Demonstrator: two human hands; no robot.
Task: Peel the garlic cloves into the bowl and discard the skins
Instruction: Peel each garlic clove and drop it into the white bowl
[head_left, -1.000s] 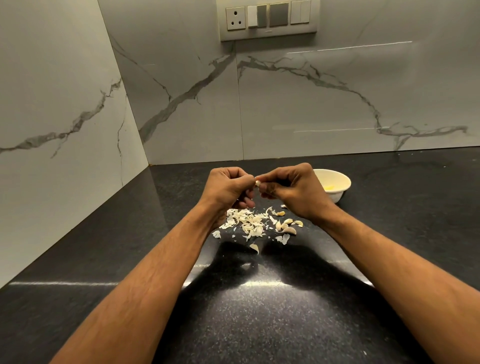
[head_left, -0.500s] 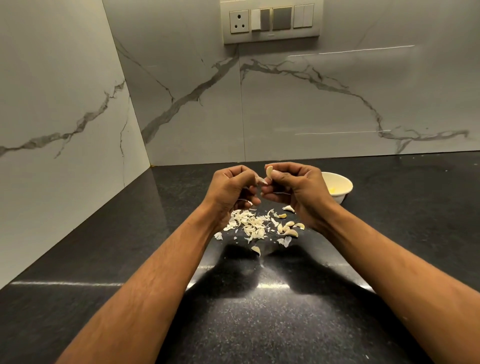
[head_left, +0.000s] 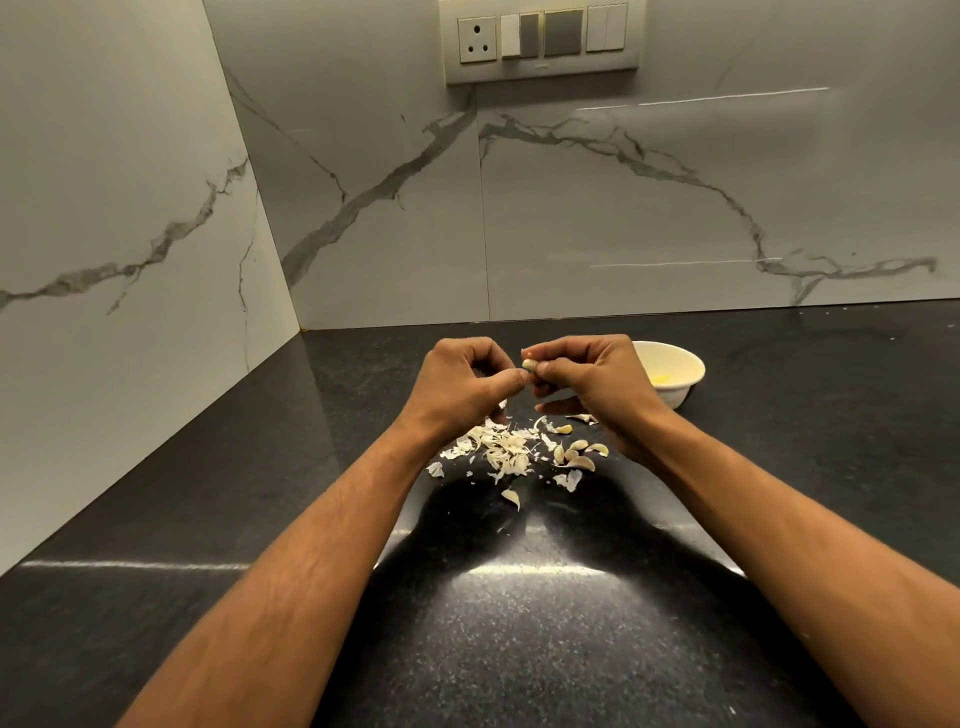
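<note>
My right hand (head_left: 592, 382) pinches a small garlic clove (head_left: 529, 365) between thumb and fingertips, held above the black counter. My left hand (head_left: 465, 387) is curled beside it, its thumb tip touching the clove's lower end. Below the hands lies a pile of papery garlic skins (head_left: 501, 449). Several unpeeled cloves (head_left: 579, 454) sit just right of that pile. A white bowl (head_left: 680, 387) stands behind my right hand, partly hidden by it, with something pale yellow inside.
The black speckled counter (head_left: 519, 649) runs to marble walls at the back and left, meeting in a corner. A switch and socket plate (head_left: 543, 39) is mounted high on the back wall. One stray skin (head_left: 511, 498) lies nearer to me.
The clove has turned in my right hand's pinch from pointing up to lying level, and my left thumb stays at its end. Both hands stay above the skin pile.
</note>
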